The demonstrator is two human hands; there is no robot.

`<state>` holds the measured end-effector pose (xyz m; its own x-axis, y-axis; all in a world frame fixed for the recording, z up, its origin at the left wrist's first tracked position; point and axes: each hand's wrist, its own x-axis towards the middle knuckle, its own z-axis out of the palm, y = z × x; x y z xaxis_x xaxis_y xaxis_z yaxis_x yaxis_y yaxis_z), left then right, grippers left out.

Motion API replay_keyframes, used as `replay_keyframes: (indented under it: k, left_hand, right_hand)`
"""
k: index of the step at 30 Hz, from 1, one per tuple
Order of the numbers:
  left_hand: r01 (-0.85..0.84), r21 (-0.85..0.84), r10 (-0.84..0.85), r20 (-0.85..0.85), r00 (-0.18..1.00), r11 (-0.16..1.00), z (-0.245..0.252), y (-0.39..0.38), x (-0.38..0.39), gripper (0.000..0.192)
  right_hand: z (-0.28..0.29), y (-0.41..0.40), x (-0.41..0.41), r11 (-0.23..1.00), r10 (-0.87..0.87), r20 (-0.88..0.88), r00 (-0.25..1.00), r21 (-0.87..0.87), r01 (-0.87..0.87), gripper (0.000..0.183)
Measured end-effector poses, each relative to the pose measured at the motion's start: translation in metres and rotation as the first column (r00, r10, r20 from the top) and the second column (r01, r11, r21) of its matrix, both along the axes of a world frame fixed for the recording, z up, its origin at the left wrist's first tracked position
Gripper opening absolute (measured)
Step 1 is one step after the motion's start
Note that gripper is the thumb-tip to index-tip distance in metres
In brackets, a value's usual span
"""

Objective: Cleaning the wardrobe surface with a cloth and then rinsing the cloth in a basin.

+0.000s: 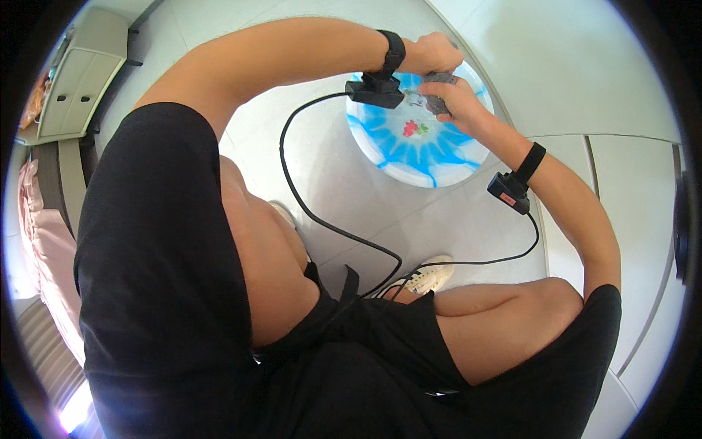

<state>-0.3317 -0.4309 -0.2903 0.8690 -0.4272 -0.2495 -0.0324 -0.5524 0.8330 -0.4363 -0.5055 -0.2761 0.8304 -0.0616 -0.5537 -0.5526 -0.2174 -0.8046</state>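
Note:
A round blue-and-white basin (422, 159) with a red flower pattern stands on the floor in front of me and seems to hold water. Over its far part, my left hand (437, 54) is curled around one end of a wet-looking grey cloth (439, 104). My right hand (458, 101) grips the same cloth just below and to the right, its fingers and thumb around it. The two hands are close together. Black straps with small black devices sit on both wrists, each with a black cable running towards my lap.
White cabinet fronts (620, 203) rise close on the right. A pale two-door cabinet (82, 82) on dark legs stands at the upper left, above pink fabric (49, 236). The cables (340, 236) hang between my knees, over the tiled floor and near my shoe (433, 274).

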Motion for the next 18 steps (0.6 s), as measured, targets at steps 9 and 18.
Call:
replay_keyframes:
  k: [9, 18]
  left_hand:
    - [0.056, 0.153, -0.055, -0.010, 0.998, 0.987, -0.012, 0.000, -0.001, 0.032]
    - [0.028, 0.111, -0.048, 0.178, 0.983, 0.993, -0.007, -0.002, 0.003, 0.039]
  right_hand:
    - [-0.006, 0.002, -0.005, 0.984, 0.147, 0.130, 0.980, -0.117, -0.132, 0.036]
    - [-0.002, -0.005, 0.002, 0.946, 0.248, 0.197, 0.949, -0.259, -0.194, 0.050]
